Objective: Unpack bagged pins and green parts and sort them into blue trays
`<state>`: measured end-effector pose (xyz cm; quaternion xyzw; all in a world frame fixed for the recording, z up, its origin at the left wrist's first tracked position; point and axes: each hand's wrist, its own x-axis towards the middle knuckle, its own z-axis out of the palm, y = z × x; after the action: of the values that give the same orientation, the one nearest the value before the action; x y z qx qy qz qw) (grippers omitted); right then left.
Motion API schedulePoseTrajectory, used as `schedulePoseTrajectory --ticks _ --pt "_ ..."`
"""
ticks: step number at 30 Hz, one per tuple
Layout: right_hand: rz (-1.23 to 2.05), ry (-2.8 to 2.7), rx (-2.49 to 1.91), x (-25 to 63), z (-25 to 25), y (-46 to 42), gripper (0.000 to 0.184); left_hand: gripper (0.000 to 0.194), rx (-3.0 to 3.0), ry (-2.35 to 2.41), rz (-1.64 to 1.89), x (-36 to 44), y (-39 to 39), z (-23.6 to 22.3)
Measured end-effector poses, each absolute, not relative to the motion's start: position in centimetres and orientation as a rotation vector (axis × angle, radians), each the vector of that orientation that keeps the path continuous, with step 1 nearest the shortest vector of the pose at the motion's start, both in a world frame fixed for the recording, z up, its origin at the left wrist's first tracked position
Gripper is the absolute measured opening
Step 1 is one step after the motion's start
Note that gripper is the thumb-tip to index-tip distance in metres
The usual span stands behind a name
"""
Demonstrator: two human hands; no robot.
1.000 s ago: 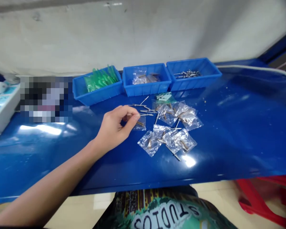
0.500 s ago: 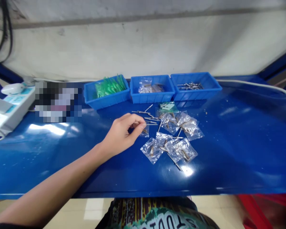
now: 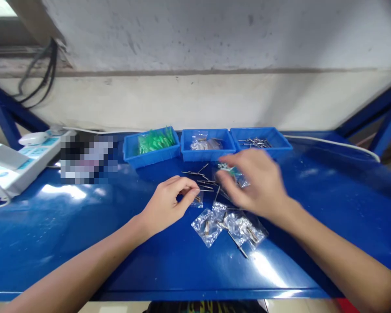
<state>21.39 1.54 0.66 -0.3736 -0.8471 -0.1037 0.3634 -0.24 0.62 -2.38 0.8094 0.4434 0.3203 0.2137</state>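
Observation:
My left hand (image 3: 171, 202) is closed in a pinch over the table, with a thin metal pin like a blind rivet (image 3: 206, 190) sticking out from its fingertips. My right hand (image 3: 256, 182), smeared by motion, hovers over the right of the pile with thumb and fingers apart. Behind its fingertips shows a small green-tinted bag (image 3: 233, 169) with metal pins. Several loose pins (image 3: 195, 173) lie between the hands. Nearer me are clear plastic bags (image 3: 207, 228) with brass-coloured pieces inside. The right hand hides some of the bags.
Three blue bins stand along the back: one with green bags (image 3: 133, 161), one with clear bags (image 3: 208, 155), one with loose metal pins (image 3: 273, 150). At the left lies a white power strip (image 3: 29, 163). A white cable (image 3: 339, 142) runs along the wall.
My right hand has come in from the right over the bags. My left hand keeps its pinch on the rivet. The camera view has tilted up.

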Motion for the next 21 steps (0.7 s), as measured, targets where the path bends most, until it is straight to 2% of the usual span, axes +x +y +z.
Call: schedulePoseTrajectory --ticks 4,10,16,19,21 --pt "-0.058 -2.404 -0.842 19.4 -1.3 0.6 0.02 0.014 2.276 1.229 0.898 0.0 0.6 -2.2" --pt "0.19 -2.298 -0.916 20.2 -1.3 -0.6 0.019 0.019 2.197 1.243 0.934 0.4 0.1 -1.8" --pt "0.161 -2.239 -0.956 19.8 -1.4 -1.0 0.015 0.021 2.122 1.205 0.973 0.2 0.0 -1.8" --pt "0.16 -2.168 -1.003 19.8 -1.6 -0.8 0.016 0.009 2.141 1.186 0.959 0.2 0.0 -2.0" --pt "0.172 -2.155 -1.022 19.9 -1.7 -0.7 0.017 0.01 2.164 1.195 0.982 0.2 0.0 -2.2"
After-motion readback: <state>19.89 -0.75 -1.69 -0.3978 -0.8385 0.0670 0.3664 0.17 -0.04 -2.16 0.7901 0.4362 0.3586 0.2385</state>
